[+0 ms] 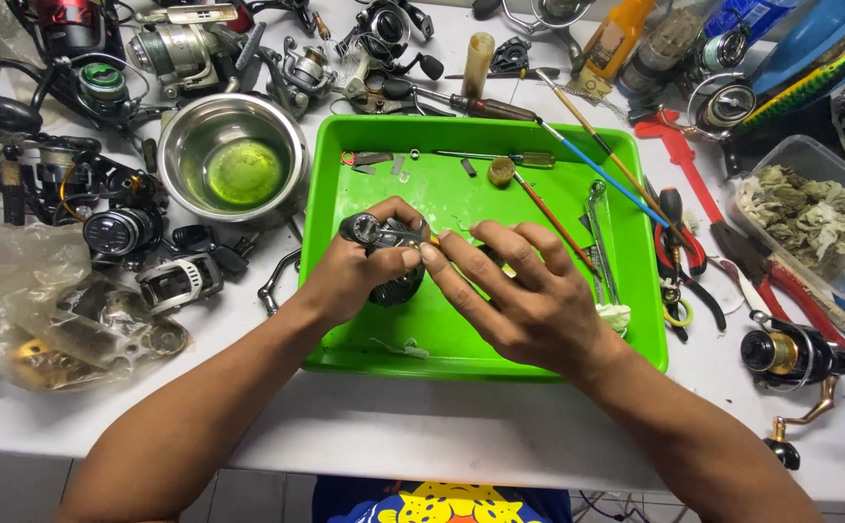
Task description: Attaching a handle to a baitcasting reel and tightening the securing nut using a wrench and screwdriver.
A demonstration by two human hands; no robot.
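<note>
Left hand (pixel 350 276) wrapped around a dark baitcasting reel body (pixel 389 254), held just above the green plastic tray (pixel 500 349). Right hand (pixel 524 295), fingertips (pixel 434 252) pressed together against the reel's side; whether they pinch a small part cannot be told. In the tray: brushes (pixel 578 160), a small screwdriver (pixel 500 157), loose small parts. Left of tray: steel bowl (pixel 234 155) holding yellow-green liquid, among spinning reels (pixel 180 48). Right: red-handled pliers (pixel 679 242).

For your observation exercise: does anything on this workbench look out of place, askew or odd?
Mostly a crowded bench. Two long thin brushes, one blue-handled and one red-handled, lie slanted across the bright green plastic tray's rim, half in, half out. The left hand holds a dark fishing reel body; nothing looks spilled.
</note>
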